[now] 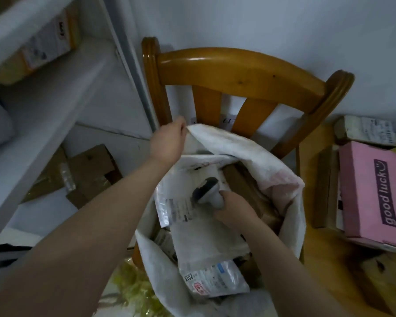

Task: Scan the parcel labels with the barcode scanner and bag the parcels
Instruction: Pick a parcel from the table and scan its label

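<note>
Dim, soft, wide-angle edge distortion

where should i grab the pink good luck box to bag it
Probably its long left edge, reached from the sack side. The pink box lies flat on top of other parcels with that edge bare and nearest the sack. The right hand grips the scanner and the left hand holds the sack's rim, so one must let go first.

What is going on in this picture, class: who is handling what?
A person is working over a white sack at a wooden chair. The left hand grips the sack's rim, holding it open. The right hand holds a barcode scanner down inside the sack, above labelled parcels already bagged. A pink box lies to the right.
</note>
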